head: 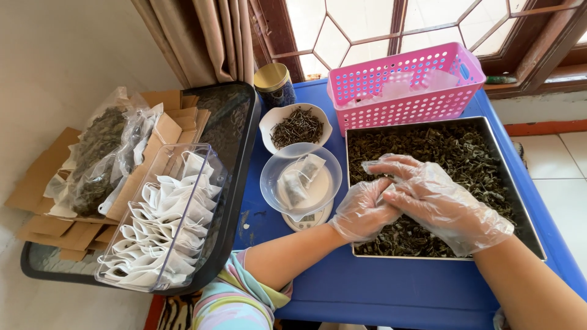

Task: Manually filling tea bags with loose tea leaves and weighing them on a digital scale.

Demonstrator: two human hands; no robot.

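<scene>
Overlapping right hand hides left hand fingers.

Colours and patterns around a blue table

A blue table is seen under a pink basket pierced with a grid of holes and a silver tray of dark green dried leaves. Both hands, left and right, are covered in clear gloves; white empty tea bags are stacked in a clear box, and a pastel striped sleeve is shown.
</scene>
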